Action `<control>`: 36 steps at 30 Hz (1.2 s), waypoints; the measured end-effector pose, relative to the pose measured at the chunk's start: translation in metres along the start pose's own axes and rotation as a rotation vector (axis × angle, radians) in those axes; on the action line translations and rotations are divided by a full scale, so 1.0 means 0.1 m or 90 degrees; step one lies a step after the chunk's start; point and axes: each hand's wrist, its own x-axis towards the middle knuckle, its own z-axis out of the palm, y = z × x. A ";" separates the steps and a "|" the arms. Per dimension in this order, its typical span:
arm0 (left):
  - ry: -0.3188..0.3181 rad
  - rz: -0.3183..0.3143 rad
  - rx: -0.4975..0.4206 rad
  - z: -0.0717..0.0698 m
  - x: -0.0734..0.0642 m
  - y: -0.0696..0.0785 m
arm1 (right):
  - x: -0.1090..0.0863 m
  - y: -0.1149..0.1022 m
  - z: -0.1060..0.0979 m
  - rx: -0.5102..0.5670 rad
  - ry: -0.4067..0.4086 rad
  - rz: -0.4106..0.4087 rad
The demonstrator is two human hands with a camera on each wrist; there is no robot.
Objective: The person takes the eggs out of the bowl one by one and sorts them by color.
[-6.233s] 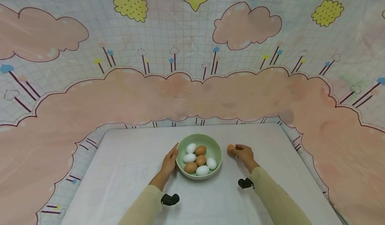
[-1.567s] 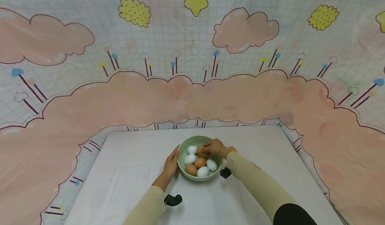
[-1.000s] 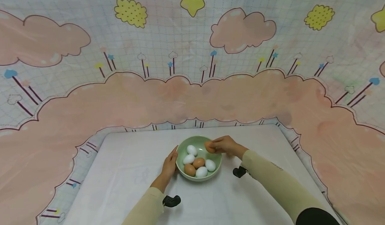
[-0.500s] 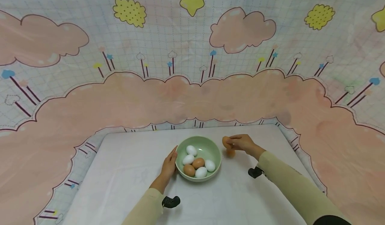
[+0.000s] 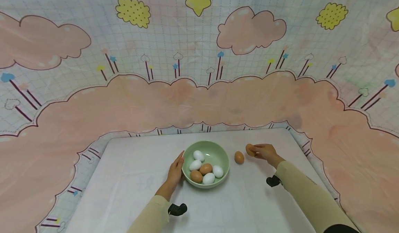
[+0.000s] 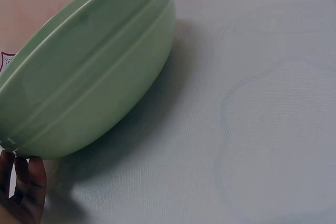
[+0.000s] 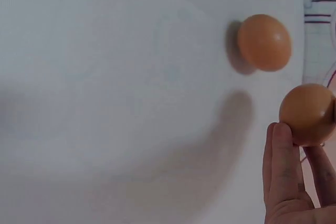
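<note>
A light green bowl [image 5: 222, 153] stands on the white table, holding several white eggs [image 5: 208, 178] and two brown eggs [image 5: 196, 176]. My left hand [image 5: 175, 172] lies along the bowl's left side with its fingers extended; in the left wrist view its fingertips [image 6: 37, 171] touch the bowl's outer wall. To the right of the bowl, my right hand [image 5: 265, 152] pinches a brown egg [image 7: 307, 114] between its fingertips, just beyond another brown egg [image 7: 264, 43] that rests on the table. Part of the held egg is cut off by the frame edge in the right wrist view.
The white tabletop [image 5: 124, 177] reaches back to a patterned cloth backdrop [image 5: 199, 101] with clouds and stars. Small black wrist devices [image 5: 177, 209] hang at both sleeves, the right one [image 5: 273, 181] above the table.
My right hand has lifted a brown egg out of the bowl and carried it right, past the brown egg it set on the table earlier. My left hand stays against the bowl.
</note>
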 end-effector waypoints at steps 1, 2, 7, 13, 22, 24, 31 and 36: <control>0.000 -0.002 0.002 0.00 0.00 0.00 | 0.02 0.04 0.00 0.004 0.004 0.003; 0.002 -0.002 0.009 0.00 0.00 0.01 | 0.03 0.08 0.01 0.004 0.009 0.008; 0.006 -0.006 0.011 0.00 0.01 0.00 | 0.06 0.21 0.05 -0.019 0.037 0.019; 0.005 0.007 -0.005 0.01 0.02 -0.02 | 0.06 0.28 0.09 -0.047 0.064 0.021; -0.004 0.013 -0.022 -0.01 0.00 0.02 | 0.09 0.36 0.20 -0.083 0.094 0.018; 0.000 0.029 -0.025 -0.01 -0.01 0.01 | 0.09 0.37 0.20 -0.083 0.097 0.023; 0.019 0.079 -0.019 0.00 -0.03 0.00 | 0.08 0.38 0.22 -0.077 0.106 0.021; 0.014 0.043 -0.013 0.01 -0.01 0.00 | 0.07 0.40 0.23 -0.081 0.112 0.019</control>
